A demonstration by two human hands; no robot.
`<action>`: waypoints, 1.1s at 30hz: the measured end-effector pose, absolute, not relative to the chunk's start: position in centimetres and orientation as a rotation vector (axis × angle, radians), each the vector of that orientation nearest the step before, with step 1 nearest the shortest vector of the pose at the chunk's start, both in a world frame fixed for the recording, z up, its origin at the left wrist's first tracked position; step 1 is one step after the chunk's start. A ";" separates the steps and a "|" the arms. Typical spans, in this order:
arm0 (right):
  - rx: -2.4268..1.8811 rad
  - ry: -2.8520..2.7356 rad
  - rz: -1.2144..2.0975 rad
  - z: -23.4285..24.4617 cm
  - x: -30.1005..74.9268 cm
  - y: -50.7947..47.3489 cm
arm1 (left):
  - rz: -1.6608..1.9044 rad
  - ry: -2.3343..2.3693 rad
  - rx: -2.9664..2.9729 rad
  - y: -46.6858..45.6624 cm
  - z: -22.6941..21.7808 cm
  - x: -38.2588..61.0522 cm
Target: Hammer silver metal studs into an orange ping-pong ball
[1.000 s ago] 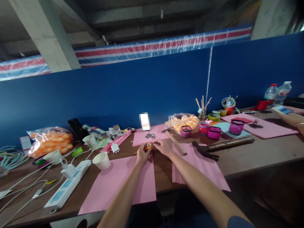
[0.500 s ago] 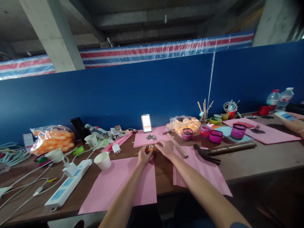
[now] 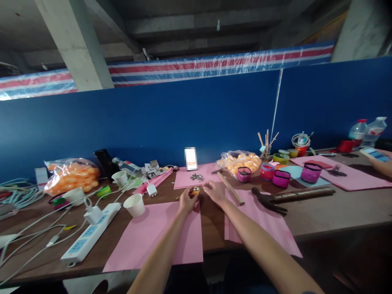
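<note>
My left hand (image 3: 186,201) rests at the table's middle, thumb and fingers closed around a small round orange piece (image 3: 195,190) with a shiny silvery centre. Just to its right is my right hand (image 3: 214,192), its fingers bent and the tips drawn together close to that piece. Whatever those fingertips pinch, if anything, is too small to make out. Beyond both hands, a little heap of shiny metal bits (image 3: 197,177) lies on a pink sheet (image 3: 180,178). A wooden stick-like handle (image 3: 232,189) lies beside my right hand.
A claw hammer (image 3: 300,195) lies across pink paper at right. Bags of orange balls (image 3: 72,175) and paler ones (image 3: 240,161) stand near the blue partition (image 3: 147,118). Left are a paper cup (image 3: 134,205), power strip (image 3: 92,234) and cables. A co-worker's hand (image 3: 382,165) holds a phone.
The view has swung slightly left, so things appear a little further right. My left hand still grips the orange piece; my right fingertips stay close beside it.
</note>
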State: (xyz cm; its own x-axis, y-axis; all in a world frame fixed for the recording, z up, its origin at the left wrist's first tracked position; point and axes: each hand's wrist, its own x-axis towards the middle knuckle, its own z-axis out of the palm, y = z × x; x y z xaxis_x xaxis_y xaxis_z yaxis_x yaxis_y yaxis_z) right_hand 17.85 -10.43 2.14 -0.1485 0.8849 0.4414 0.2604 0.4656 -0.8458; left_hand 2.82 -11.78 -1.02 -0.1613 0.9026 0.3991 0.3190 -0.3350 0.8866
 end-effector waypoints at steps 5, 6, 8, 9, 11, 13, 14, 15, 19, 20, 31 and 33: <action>-0.972 -1.665 0.767 1.5 17.7 -9.9 | 1.525 1.375 1.594 -11.7 -1.2 2.9; -0.969 -1.667 0.769 1.6 17.7 -10.0 | 1.519 1.367 1.593 -11.7 -1.2 2.9; -0.967 -1.675 0.771 1.8 17.8 -10.2 | 1.511 1.355 1.590 -11.7 -1.3 2.9; -0.966 -1.681 0.771 2.0 17.8 -10.3 | 1.511 1.354 1.587 -11.7 -1.3 2.9; -0.963 -1.692 0.769 2.3 17.8 -10.5 | 1.516 1.360 1.579 -11.7 -1.3 3.0; -0.961 -1.703 0.766 2.5 17.9 -10.7 | 1.521 1.370 1.577 -11.7 -1.3 3.0; -0.959 -1.708 0.765 2.6 17.9 -10.8 | 1.522 1.373 1.580 -11.7 -1.2 3.0; -0.957 -1.714 0.765 2.6 18.0 -10.8 | 1.521 1.376 1.587 -11.7 -1.2 3.0; -0.940 -1.729 0.789 2.6 18.1 -10.7 | 1.516 1.390 1.613 -12.0 -0.8 2.9; -0.935 -1.731 0.801 2.6 18.1 -10.7 | 1.518 1.397 1.616 -12.0 -0.8 2.8; -0.894 -1.735 0.898 2.0 17.9 -10.4 | 1.526 1.410 1.633 -11.6 -1.2 2.5; -0.887 -1.748 0.896 2.4 17.9 -10.6 | 1.519 1.395 1.631 -11.6 -1.3 2.5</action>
